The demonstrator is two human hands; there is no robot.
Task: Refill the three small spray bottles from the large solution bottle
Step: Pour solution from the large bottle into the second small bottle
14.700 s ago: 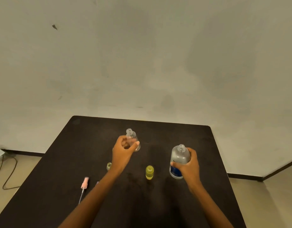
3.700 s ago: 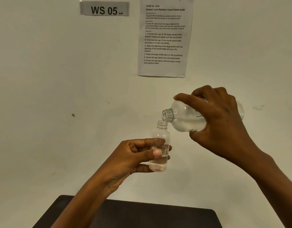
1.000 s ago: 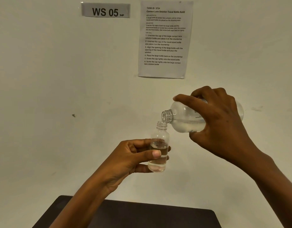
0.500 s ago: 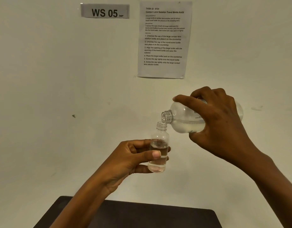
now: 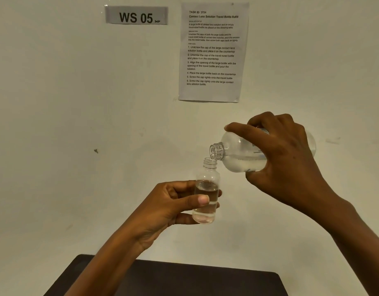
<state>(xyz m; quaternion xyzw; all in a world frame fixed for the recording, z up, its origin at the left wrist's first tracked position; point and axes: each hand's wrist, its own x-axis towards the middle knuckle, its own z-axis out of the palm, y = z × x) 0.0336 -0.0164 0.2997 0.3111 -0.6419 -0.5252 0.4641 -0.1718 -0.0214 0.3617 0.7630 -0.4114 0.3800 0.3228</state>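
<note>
My left hand [image 5: 169,207] holds a small clear bottle [image 5: 206,184] upright in the air, thumb across its front and fingers behind it. Clear liquid fills it to roughly two thirds. My right hand [image 5: 284,157] grips the large clear solution bottle [image 5: 237,154], tipped nearly level to the left. The large bottle's open neck sits just above the small bottle's open mouth. Both bottles are uncapped. The other small bottles and the caps are out of view.
The far edge of the dark table [image 5: 184,280] shows at the bottom of the frame, below both hands. On the pale wall behind hang a "WS 05" label [image 5: 136,16] and a printed instruction sheet [image 5: 213,52].
The liquid level in the small bottle has risen over the last seconds. Both hands and bottles have stayed almost in the same place. Earlier both bottles were down at the table.
</note>
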